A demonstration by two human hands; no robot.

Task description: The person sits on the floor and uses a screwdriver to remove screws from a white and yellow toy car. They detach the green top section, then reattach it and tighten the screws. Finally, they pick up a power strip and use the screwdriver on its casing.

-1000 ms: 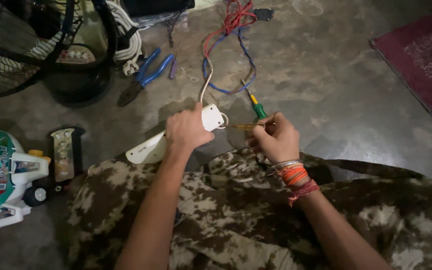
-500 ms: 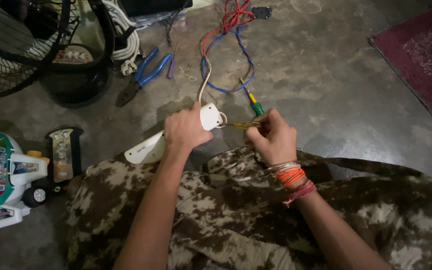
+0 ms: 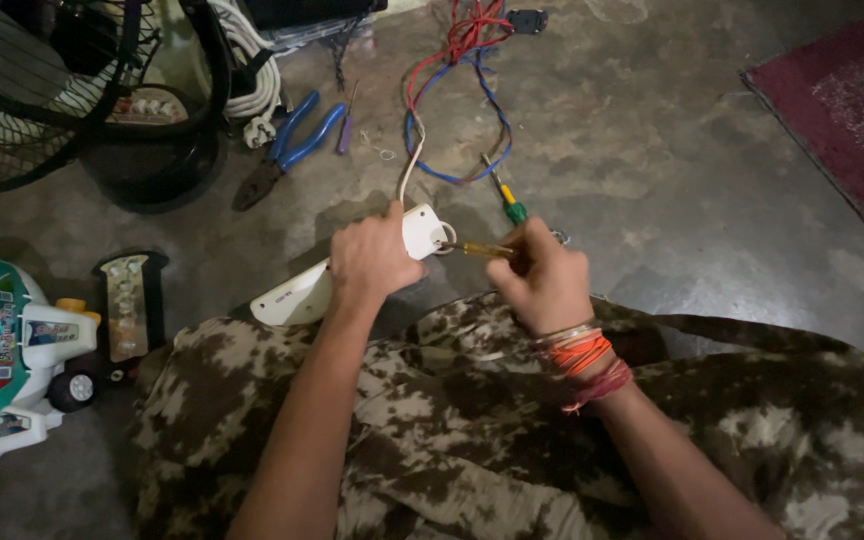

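My left hand (image 3: 372,258) grips a long white plastic power strip (image 3: 297,295) and holds it tilted over my lap. My right hand (image 3: 544,280) is closed on a yellow-handled screwdriver (image 3: 479,249) whose tip touches the strip's far end. A thin pale cable (image 3: 410,170) runs from that end toward red and blue wires (image 3: 460,60) on the floor. A green and yellow screwdriver (image 3: 508,200) lies on the floor just beyond my right hand. Orange and red threads circle my right wrist.
Blue-handled pliers (image 3: 287,145) lie on the concrete floor at upper left, next to a black fan with a wire guard (image 3: 42,90). A teal and white toy (image 3: 2,360) and a small black part (image 3: 127,305) sit at the left. A dark red rug (image 3: 842,110) lies at the right.
My right hand has shifted slightly with the screwdriver against the strip's end. My left hand keeps its grip on the strip.
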